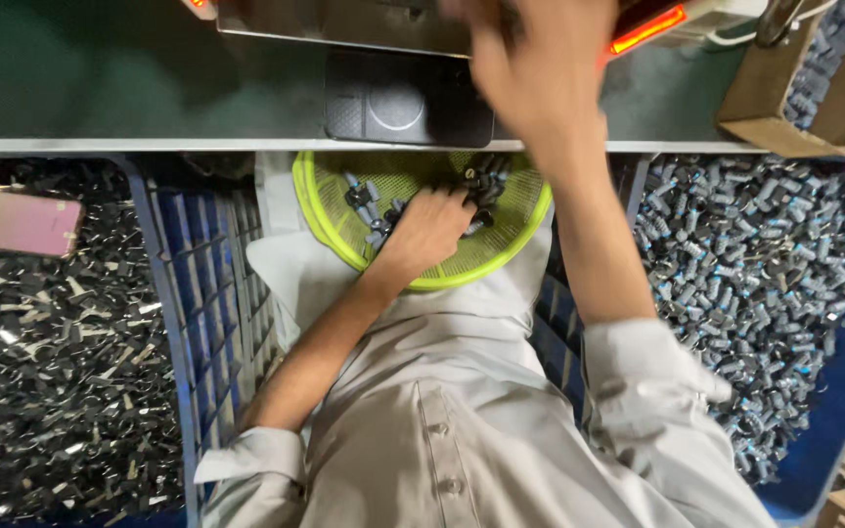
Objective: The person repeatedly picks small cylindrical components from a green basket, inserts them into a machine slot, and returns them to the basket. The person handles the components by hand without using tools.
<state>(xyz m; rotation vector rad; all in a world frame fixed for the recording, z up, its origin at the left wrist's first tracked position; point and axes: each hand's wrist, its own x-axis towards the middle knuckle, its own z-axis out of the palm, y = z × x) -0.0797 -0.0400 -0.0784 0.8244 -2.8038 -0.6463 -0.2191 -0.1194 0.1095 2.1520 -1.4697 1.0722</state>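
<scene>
- My left hand (429, 227) lay curled in the yellow-green mesh basket (325, 210) on my lap, fingers closed among the small dark parts (481, 184); whether it actually gripped one I could not tell, so a loose piece could have slipped back into the pile.
- My right hand (540, 59) was raised at twelve o'clock, blurred, near the metal plate (344, 24) of the machine with its red light (649, 27). I could not tell whether its fingers were spread or closed. Reaching that fast, it risked knocking the machine's edge.
- The basket sat tilted against the counter (129, 88) edge; a hard push from my left hand could have tipped the parts onto my shirt (442, 391) or down between the bins.
- At three o'clock the blue bin of grey-and-blue parts (765, 264) lay just beside my right elbow; a swing back might have scattered some.
- At nine o'clock a pink phone (14, 221) rested on the dark metal clips (51, 391), where it could have slid and got scratched.
</scene>
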